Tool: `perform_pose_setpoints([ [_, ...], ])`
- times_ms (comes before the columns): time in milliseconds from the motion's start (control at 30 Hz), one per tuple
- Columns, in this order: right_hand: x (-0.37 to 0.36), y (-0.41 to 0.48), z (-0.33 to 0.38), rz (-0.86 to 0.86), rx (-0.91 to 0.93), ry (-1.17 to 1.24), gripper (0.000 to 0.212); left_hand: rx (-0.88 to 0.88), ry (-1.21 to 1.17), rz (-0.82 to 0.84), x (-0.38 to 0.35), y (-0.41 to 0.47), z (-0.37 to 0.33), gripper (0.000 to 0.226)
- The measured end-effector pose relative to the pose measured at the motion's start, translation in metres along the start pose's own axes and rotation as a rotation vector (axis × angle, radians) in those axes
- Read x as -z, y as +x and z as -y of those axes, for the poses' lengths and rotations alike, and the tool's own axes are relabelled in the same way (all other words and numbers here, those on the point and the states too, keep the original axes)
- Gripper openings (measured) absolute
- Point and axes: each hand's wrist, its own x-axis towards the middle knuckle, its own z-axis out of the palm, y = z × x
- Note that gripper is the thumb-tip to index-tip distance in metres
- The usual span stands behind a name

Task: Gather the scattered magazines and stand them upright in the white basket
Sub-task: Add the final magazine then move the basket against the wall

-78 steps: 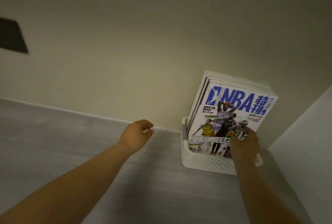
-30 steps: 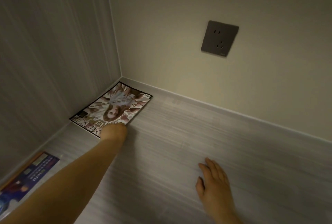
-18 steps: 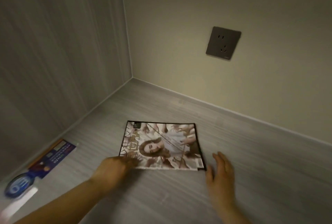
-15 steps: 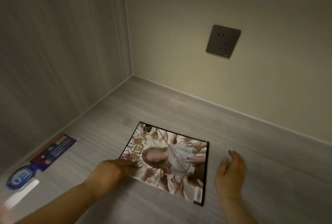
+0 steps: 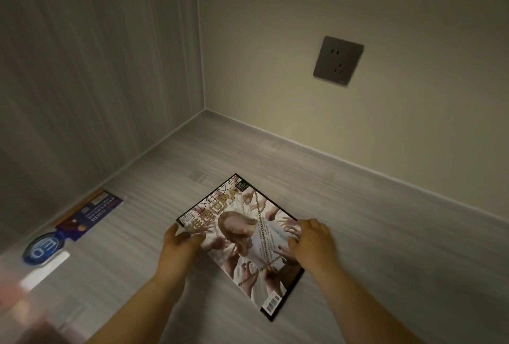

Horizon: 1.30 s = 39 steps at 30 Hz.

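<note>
A magazine [image 5: 245, 244] with a pale cover picture of a figure ringed by reaching hands lies turned at an angle on the grey wood-grain surface. My left hand [image 5: 180, 247] grips its left edge, thumb on the cover. My right hand [image 5: 312, 241] rests on the cover at its right edge, fingers curled over it. A second, dark blue magazine [image 5: 88, 214] lies flat by the left wall. The white basket is out of view.
Grey panel wall stands on the left, a beige wall behind with a dark socket [image 5: 338, 60]. A blue round-ended item [image 5: 42, 250] lies beside the blue magazine. Something blurred and reddish [image 5: 24, 310] fills the lower-left corner.
My left hand dragged the pale magazine out of the far corner toward me, and it rotated. My right hand came from the bare surface onto its right edge.
</note>
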Motion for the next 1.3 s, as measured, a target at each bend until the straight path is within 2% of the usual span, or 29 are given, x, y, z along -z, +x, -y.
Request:
perform_pose_setpoints([
  [67, 0.002, -0.008, 0.001, -0.018, -0.006, 0.003, 0.039, 0.098, -0.115, 0.033, -0.008, -0.002, -0.006, 0.058],
  [100, 0.003, -0.012, -0.001, -0.017, -0.009, 0.021, 0.038, 0.12, -0.122, 0.076, -0.012, -0.005, -0.008, 0.042],
  [167, 0.005, -0.022, -0.007, 0.015, -0.023, 0.076, 0.039, 0.119, 0.025, 0.165, -0.023, -0.015, -0.009, 0.004],
  [267, 0.009, -0.038, -0.021, 0.056, -0.086, 0.169, 0.044, 0.067, 0.232, 0.221, -0.035, -0.014, -0.014, 0.025],
  [400, 0.015, -0.058, -0.043, 0.078, -0.196, 0.318, 0.051, 0.064, 0.319, 0.348, -0.059, -0.017, -0.021, 0.009],
  [533, 0.022, -0.077, -0.069, 0.074, -0.233, 0.465, 0.052, -0.036, 0.387, 0.433, -0.09, -0.039, -0.023, 0.017],
  [633, 0.04, -0.094, -0.096, 0.092, -0.269, 0.665, 0.053, -0.146, 0.332, 0.505, -0.114, -0.064, -0.029, 0.024],
  [733, 0.072, -0.109, -0.134, -0.052, -0.219, 0.968, 0.018, -0.272, 0.268, 0.602, -0.147, -0.104, -0.037, 0.028],
  [867, 0.12, -0.126, -0.194, -0.157, -0.163, 1.204, 0.025, -0.367, 0.169, 0.716, -0.203, -0.163, -0.041, 0.033],
  [933, 0.141, -0.133, -0.226, -0.157, -0.148, 1.277, 0.027, -0.442, 0.171, 0.743, -0.231, -0.186, -0.042, 0.032],
  [1100, 0.187, -0.156, -0.325, -0.25, -0.186, 1.287, 0.039, -0.569, 0.259, 0.734, -0.325, -0.245, -0.034, 0.026],
  [1300, 0.238, -0.174, -0.421, -0.569, -0.286, 1.222, 0.03, -0.806, 0.524, 0.715, -0.433, -0.295, -0.032, 0.021],
])
